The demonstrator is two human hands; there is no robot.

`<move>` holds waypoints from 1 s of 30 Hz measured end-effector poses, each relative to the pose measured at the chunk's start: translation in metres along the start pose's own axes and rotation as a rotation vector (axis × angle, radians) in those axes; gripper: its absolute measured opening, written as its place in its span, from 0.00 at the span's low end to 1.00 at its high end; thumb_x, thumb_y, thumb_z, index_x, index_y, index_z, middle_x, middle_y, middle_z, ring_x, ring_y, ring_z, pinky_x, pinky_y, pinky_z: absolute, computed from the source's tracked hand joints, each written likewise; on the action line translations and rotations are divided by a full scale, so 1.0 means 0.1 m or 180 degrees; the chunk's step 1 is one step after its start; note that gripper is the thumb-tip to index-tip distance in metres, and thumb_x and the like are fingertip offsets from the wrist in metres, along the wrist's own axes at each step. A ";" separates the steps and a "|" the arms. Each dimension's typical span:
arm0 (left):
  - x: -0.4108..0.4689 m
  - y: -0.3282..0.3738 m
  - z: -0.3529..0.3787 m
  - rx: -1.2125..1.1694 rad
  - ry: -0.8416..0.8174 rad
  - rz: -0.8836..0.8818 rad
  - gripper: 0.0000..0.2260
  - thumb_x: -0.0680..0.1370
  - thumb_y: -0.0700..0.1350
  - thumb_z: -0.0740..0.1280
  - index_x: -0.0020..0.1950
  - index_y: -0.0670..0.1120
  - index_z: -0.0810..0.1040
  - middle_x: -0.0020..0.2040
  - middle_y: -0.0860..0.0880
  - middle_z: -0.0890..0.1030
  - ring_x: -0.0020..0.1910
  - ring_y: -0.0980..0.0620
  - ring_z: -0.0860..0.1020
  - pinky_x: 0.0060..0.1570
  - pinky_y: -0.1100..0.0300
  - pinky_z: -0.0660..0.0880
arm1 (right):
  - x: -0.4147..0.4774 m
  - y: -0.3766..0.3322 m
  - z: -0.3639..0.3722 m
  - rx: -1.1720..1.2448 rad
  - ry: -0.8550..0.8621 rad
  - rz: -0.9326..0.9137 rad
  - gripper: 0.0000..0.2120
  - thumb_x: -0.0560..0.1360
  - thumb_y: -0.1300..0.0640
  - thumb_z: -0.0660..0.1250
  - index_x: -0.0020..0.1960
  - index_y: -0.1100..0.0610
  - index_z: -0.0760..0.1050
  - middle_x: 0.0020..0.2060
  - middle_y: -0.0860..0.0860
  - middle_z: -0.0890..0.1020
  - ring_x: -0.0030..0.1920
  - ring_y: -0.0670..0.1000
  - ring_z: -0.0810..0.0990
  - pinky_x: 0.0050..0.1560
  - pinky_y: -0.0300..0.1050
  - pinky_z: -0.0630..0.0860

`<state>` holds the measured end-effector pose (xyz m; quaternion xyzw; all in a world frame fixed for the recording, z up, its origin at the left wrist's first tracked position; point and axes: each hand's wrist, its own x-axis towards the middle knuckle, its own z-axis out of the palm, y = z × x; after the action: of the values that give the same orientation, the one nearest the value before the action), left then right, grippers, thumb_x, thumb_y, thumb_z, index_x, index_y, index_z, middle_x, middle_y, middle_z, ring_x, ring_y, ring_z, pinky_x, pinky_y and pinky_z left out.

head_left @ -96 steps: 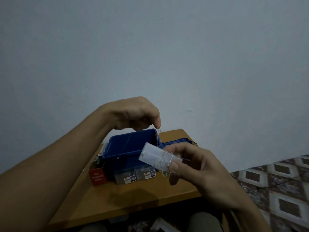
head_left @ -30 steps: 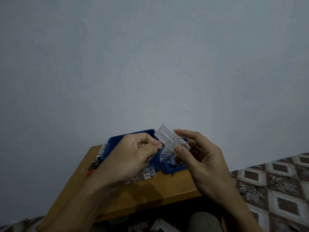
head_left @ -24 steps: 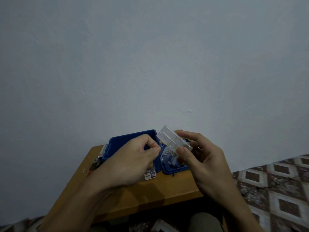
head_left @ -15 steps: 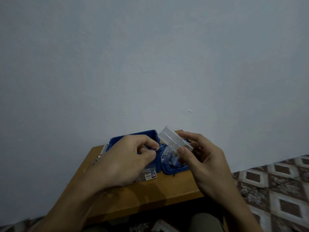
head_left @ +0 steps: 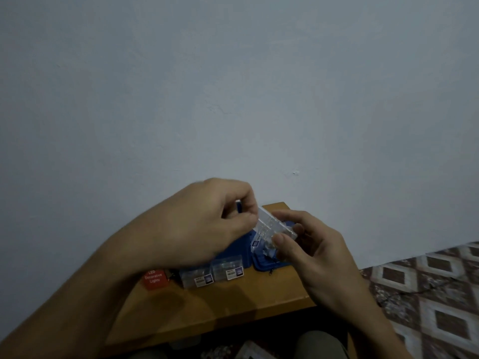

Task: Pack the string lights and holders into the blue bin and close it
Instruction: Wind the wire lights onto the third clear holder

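My right hand [head_left: 311,252] grips a clear plastic holder [head_left: 274,225] above the table, thumb on its near end. My left hand [head_left: 207,224] is raised beside it, thumb and fingers pinched together at the holder's left end; the thin string-light wire they pinched earlier is too fine to make out. The blue bin [head_left: 239,244] stands behind the hands, mostly hidden by the left hand. Its blue lid [head_left: 269,265] lies on the table to the right. Two more clear holders [head_left: 212,273] with small labels stand in front of the bin.
A red LED-lights box [head_left: 154,279] lies left of the holders on the small wooden table [head_left: 233,304], which is against a plain wall. Patterned floor [head_left: 427,281] shows at the right. My knees are below the table's front edge.
My left hand has risen from in front of the bin to the holder's left end, uncovering the two holders on the table. My right hand holds the clear holder almost still.
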<state>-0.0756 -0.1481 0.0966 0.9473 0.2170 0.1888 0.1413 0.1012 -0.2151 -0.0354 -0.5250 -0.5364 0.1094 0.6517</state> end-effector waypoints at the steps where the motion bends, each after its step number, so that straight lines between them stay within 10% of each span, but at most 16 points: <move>1: 0.05 0.03 -0.04 0.0206 -0.0015 0.0128 0.06 0.80 0.52 0.65 0.45 0.56 0.78 0.32 0.54 0.77 0.27 0.60 0.70 0.28 0.66 0.66 | -0.01 -0.02 0.00 -0.0004 -0.0073 -0.0002 0.13 0.78 0.53 0.69 0.61 0.41 0.78 0.40 0.48 0.82 0.42 0.51 0.83 0.43 0.58 0.82; 10: 0.62 0.07 -0.21 0.0704 -0.0632 0.0607 0.04 0.80 0.47 0.68 0.46 0.53 0.80 0.38 0.60 0.80 0.37 0.62 0.76 0.37 0.69 0.70 | -0.04 -0.17 -0.10 0.0684 -0.0660 0.0201 0.15 0.73 0.52 0.71 0.60 0.48 0.78 0.41 0.52 0.81 0.40 0.52 0.84 0.44 0.46 0.81; 21: 0.65 -0.53 0.19 -0.2416 -0.1471 -0.0369 0.04 0.74 0.39 0.70 0.48 0.44 0.81 0.44 0.40 0.72 0.39 0.48 0.66 0.37 0.57 0.63 | -0.03 -0.16 -0.16 0.1736 -0.0730 0.0182 0.16 0.71 0.55 0.77 0.56 0.54 0.80 0.45 0.66 0.77 0.39 0.57 0.82 0.43 0.47 0.80; 24: 0.51 -0.60 0.40 -0.3258 -0.1163 -0.0408 0.05 0.74 0.40 0.69 0.49 0.43 0.77 0.39 0.42 0.66 0.39 0.46 0.54 0.37 0.54 0.53 | 0.00 -0.12 -0.15 0.1809 -0.0523 0.0202 0.23 0.69 0.49 0.79 0.60 0.55 0.79 0.49 0.66 0.78 0.43 0.59 0.83 0.44 0.48 0.80; 30: 0.23 -0.47 0.66 -0.4142 -0.0417 -0.0355 0.16 0.69 0.44 0.73 0.53 0.42 0.73 0.33 0.49 0.68 0.32 0.54 0.62 0.31 0.60 0.58 | 0.00 -0.11 -0.11 0.1590 -0.0016 0.0137 0.13 0.74 0.57 0.74 0.58 0.51 0.81 0.40 0.57 0.78 0.40 0.57 0.83 0.47 0.49 0.81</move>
<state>-0.0456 -0.1086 0.0286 0.6652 0.0982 0.2158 0.7080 0.1056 -0.2253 -0.0253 -0.3587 -0.4830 0.2538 0.7574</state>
